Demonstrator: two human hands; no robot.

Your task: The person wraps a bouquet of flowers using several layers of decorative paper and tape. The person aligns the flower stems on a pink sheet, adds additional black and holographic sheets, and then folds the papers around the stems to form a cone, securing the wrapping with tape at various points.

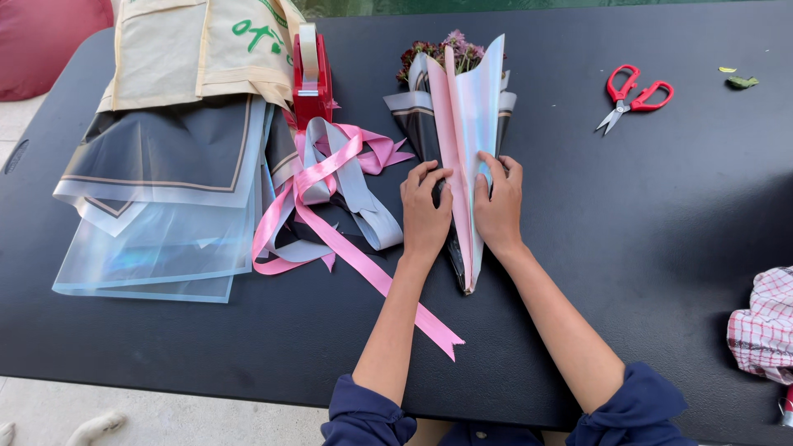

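Pink-wrapped bouquet (459,124) pinched between left hand (424,211) and right hand (498,206), arms outstretched.

The checked cloth (764,326) and cream bag (198,45) are cut off by the edges.

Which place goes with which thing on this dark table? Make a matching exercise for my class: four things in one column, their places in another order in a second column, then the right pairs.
Things
1. scissors
2. tape dispenser
3. wrapped bouquet
4. checked cloth

Places
A. at the table's right edge
B. under the left hand and right hand
C. far right, near small green leaf bits
D. beside the cream bag, above the pink and grey ribbons

Pairs: 1-C, 2-D, 3-B, 4-A
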